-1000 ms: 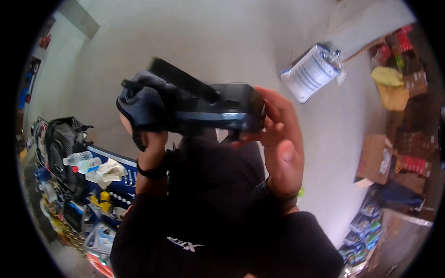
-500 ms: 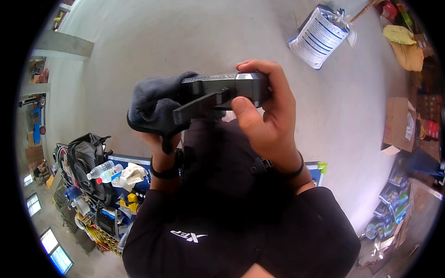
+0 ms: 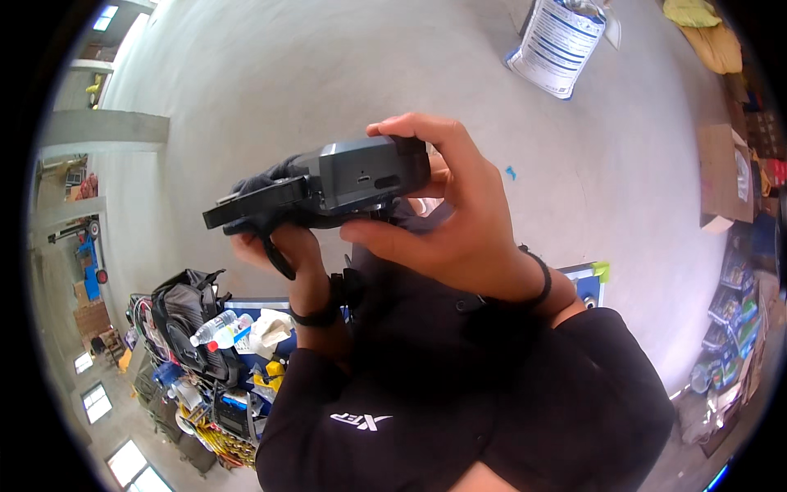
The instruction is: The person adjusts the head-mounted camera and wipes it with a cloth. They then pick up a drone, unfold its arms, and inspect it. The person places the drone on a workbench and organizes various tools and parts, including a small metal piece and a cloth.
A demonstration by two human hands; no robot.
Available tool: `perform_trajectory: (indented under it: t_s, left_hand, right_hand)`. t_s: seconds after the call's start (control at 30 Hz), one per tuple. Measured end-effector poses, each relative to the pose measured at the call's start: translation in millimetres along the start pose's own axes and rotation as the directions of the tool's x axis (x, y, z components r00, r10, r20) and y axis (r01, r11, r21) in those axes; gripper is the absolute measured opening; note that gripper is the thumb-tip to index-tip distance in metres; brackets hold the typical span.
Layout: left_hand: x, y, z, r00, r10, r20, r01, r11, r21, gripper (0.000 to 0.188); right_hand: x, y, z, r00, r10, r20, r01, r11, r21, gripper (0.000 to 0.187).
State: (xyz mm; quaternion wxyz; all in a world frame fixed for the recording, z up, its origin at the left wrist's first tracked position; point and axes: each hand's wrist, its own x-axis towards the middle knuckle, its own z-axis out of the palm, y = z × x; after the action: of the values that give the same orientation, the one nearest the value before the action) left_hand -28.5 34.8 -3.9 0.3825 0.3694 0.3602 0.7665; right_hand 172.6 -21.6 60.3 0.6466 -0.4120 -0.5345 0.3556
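- The black shirt fills the lower middle, hiding the table's near edge and most of its middle.
- The right hand grips the right end of a dark grey device, fingers over the top and thumb beneath; the palm and bent fingers cover that end.
- The device is held up in both hands, beyond the table's far edge in this view. Its near side shows small slots; its far side is turned away.
- A flat black bar juts from the device's left part, in front of a grey cloth that shows only as a strip.
- The left hand is under the left part. Its fingers are mostly behind bar and cloth, so how far they close I cannot tell.
- A dark strap hangs before the left hand.
- The blue table shows on both sides of the body; a yellow-green piece caps its far right corner.
- Near its far left corner are clear bottles, a crumpled white sheet and a black backpack, which perhaps stands beside the table rather than on it.
- Grey floor stretches wide past the far edge, with a blue scrap on it.
- A white-and-blue sack beyond is cut off at the top; a cardboard box stands toward the right rim.
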Motion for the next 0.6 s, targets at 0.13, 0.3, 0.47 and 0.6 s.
perform_trajectory:
  t_s: [0.13,0.3,0.47,0.6]
  left_hand:
    - [0,6,0,0.995,0.093,0.023,-0.095,0.993,0.076,0.013]
    - [-7,19,11,0.984,0.175,-0.015,-0.162,0.938,0.306,0.028]
    - [5,19,13,0.973,0.166,0.157,-0.227,0.799,0.557,0.026]
    - [1,21,14,0.968,0.146,0.206,-0.247,0.714,0.655,0.024]
  right_hand:
    - [-9,-5,7,0.998,0.028,0.064,-0.036,0.991,0.131,0.057]
    - [-13,-6,7,0.987,0.095,0.13,-0.13,0.946,0.297,0.04]
    - [-2,0,1,0.951,0.257,0.172,-0.3,0.903,0.308,0.04]
    - [4,7,-11,0.868,0.431,0.246,-0.494,0.797,0.348,0.038]
